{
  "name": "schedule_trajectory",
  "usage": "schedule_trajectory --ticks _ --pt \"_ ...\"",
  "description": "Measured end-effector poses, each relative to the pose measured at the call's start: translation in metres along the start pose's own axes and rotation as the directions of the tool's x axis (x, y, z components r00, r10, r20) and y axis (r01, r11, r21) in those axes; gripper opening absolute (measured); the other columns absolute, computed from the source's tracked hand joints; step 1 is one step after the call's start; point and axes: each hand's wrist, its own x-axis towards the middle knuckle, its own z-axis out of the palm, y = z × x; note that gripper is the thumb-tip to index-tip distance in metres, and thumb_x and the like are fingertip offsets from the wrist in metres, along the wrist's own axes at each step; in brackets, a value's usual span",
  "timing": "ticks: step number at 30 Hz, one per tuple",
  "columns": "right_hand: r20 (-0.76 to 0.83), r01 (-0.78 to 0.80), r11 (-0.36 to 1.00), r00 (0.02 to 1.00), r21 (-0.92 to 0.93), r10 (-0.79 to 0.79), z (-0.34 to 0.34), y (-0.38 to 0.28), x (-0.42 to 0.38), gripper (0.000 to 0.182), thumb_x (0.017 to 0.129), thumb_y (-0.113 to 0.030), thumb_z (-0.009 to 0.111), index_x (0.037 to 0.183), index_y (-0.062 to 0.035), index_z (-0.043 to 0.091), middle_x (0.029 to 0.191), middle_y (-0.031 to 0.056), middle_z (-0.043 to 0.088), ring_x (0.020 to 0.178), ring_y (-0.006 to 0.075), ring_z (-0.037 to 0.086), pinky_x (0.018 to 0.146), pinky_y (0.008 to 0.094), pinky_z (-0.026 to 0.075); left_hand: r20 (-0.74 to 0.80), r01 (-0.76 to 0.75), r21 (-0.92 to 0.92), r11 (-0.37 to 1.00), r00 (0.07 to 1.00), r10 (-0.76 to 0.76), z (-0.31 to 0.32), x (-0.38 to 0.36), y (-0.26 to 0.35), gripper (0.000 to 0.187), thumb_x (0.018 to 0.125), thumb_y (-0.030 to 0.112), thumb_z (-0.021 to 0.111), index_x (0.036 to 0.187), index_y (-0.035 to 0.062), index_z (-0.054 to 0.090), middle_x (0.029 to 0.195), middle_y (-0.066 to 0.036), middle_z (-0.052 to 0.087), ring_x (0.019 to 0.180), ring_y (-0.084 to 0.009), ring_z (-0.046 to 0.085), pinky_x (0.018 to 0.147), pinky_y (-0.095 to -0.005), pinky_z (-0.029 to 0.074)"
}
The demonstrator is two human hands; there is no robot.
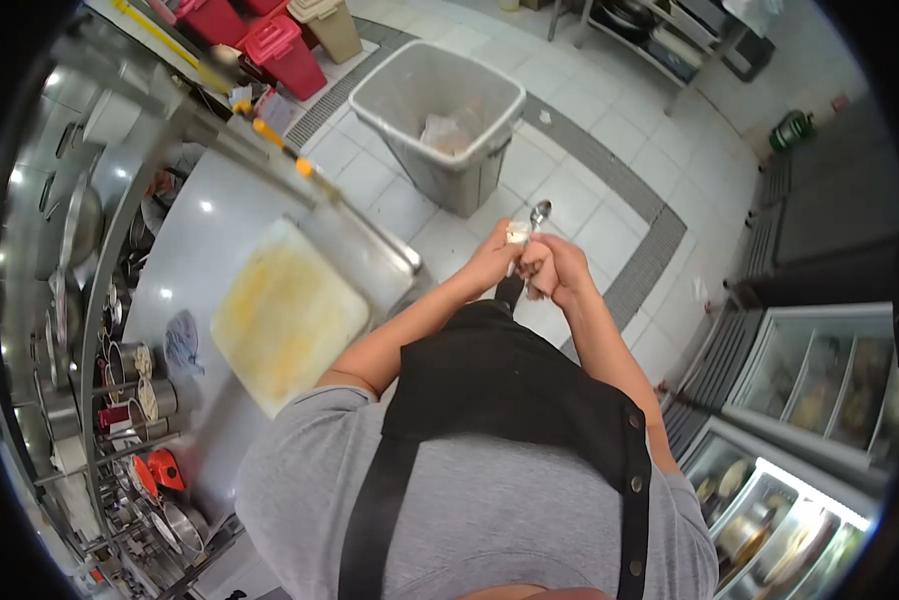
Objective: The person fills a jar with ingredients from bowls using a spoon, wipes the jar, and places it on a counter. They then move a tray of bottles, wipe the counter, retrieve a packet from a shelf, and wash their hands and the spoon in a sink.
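Note:
Both of my hands are together in front of my apron, near the middle of the head view. My left hand (pixel 492 258) is closed round the handle of a metal spoon (pixel 541 212), whose bowl points up and away from me. A small white piece, perhaps cloth or paper, (pixel 519 231) shows at its fingertips. In my right hand (pixel 568 268), a crumpled pinkish cloth (pixel 540 268) is gripped close beside the spoon's handle. The fingers partly hide where cloth and handle meet.
Ahead on the tiled floor stands a grey bin (pixel 440 150) with some waste inside. At left, a stained cutting board (pixel 290 315) lies on a steel counter (pixel 170 270). Pots crowd the shelf (pixel 95 420). Glass-topped fridges (pixel 820 375) are on the right.

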Motion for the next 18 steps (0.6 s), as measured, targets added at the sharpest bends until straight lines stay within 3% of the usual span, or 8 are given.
schedule_trajectory --ticks 5,7,9,11,12,13,16,18 --pt "-0.041 -0.051 0.998 0.998 0.045 0.053 -0.042 -0.13 0.09 0.019 0.089 -0.014 0.061 0.091 0.0044 0.064 0.082 0.0119 0.066 0.067 0.0213 0.065 0.054 0.0317 0.05 0.204 -0.013 0.182 0.983 0.979 -0.025 0.006 0.173 0.063 0.025 0.09 0.01 0.048 0.114 0.0065 0.046 0.096 -0.005 0.054 0.085 -0.0139 0.053 0.073 -0.0284 0.045" --pt "-0.03 0.056 0.987 0.998 -0.15 -0.061 -0.033 -0.194 0.1 0.02 0.091 -0.013 0.057 0.089 0.0067 0.062 0.083 0.0139 0.067 0.066 0.0208 0.065 0.053 0.0313 0.05 0.303 0.011 0.232 0.973 0.949 -0.083 0.014 0.234 0.081 0.022 0.091 0.01 0.048 0.113 0.0067 0.045 0.093 -0.005 0.055 0.083 -0.0136 0.054 0.071 -0.0275 0.045" --pt "-0.04 0.063 0.988 0.997 -0.142 -0.069 -0.033 -0.239 0.128 0.018 0.091 -0.01 0.055 0.094 0.007 0.062 0.085 0.0148 0.068 0.065 0.0194 0.065 0.055 0.0311 0.051 0.23 -0.062 0.271 0.961 0.973 -0.002 0.024 0.295 0.088 0.017 0.093 0.009 0.046 0.11 0.0067 0.043 0.089 -0.005 0.055 0.081 -0.0128 0.055 0.068 -0.0252 0.045" --pt "-0.171 0.339 0.94 0.925 -0.029 -0.339 -0.036 -0.275 0.17 0.018 0.092 -0.008 0.055 0.101 0.0049 0.063 0.086 0.0141 0.068 0.067 0.0187 0.065 0.057 0.031 0.053 0.17 -0.056 0.178 0.982 0.985 0.025 0.03 0.351 0.094 0.016 0.094 0.008 0.047 0.109 0.0058 0.043 0.089 -0.006 0.056 0.08 -0.0129 0.056 0.067 -0.0265 0.045" --pt "-0.201 0.377 0.926 0.907 -0.006 -0.37 -0.033 -0.294 0.188 0.019 0.093 -0.009 0.057 0.106 0.0023 0.063 0.087 0.0133 0.068 0.069 0.0179 0.065 0.06 0.0301 0.054 0.095 -0.076 0.09 0.993 0.993 0.068 0.033 0.378 0.099 0.016 0.094 0.006 0.047 0.109 0.0049 0.043 0.089 -0.006 0.056 0.078 -0.013 0.056 0.066 -0.0278 0.046" --pt "-0.222 0.368 0.93 0.907 0.009 -0.357 -0.028 -0.317 0.209 0.02 0.094 -0.014 0.061 0.105 0.0022 0.064 0.086 0.0119 0.068 0.069 0.0168 0.064 0.058 0.0293 0.053 0.014 -0.098 -0.004 0.995 0.995 0.098 0.033 0.407 0.106 0.015 0.094 0.005 0.048 0.108 0.004 0.043 0.089 -0.007 0.056 0.076 -0.0131 0.057 0.065 -0.0291 0.047" --pt "0.015 0.176 0.984 0.984 -0.022 -0.176 -0.039 -0.375 0.293 0.02 0.092 -0.018 0.065 0.101 0.0 0.067 0.082 0.0085 0.066 0.066 0.0153 0.062 0.056 0.0283 0.049 -0.043 -0.076 0.108 0.991 0.996 0.081 0.014 0.473 0.125 0.016 0.095 0.007 0.051 0.107 0.0013 0.041 0.091 -0.009 0.056 0.077 -0.0142 0.056 0.065 -0.0301 0.047" --pt "0.04 0.116 0.992 0.993 -0.045 -0.114 -0.035 -0.423 0.351 0.02 0.092 -0.018 0.065 0.101 -0.0004 0.067 0.08 0.0084 0.065 0.066 0.0153 0.062 0.056 0.0286 0.048 -0.118 -0.092 0.169 0.981 0.987 0.113 -0.007 0.517 0.142 0.017 0.096 0.009 0.052 0.107 0.0014 0.041 0.09 -0.009 0.056 0.075 -0.0145 0.056 0.064 -0.0303 0.047"
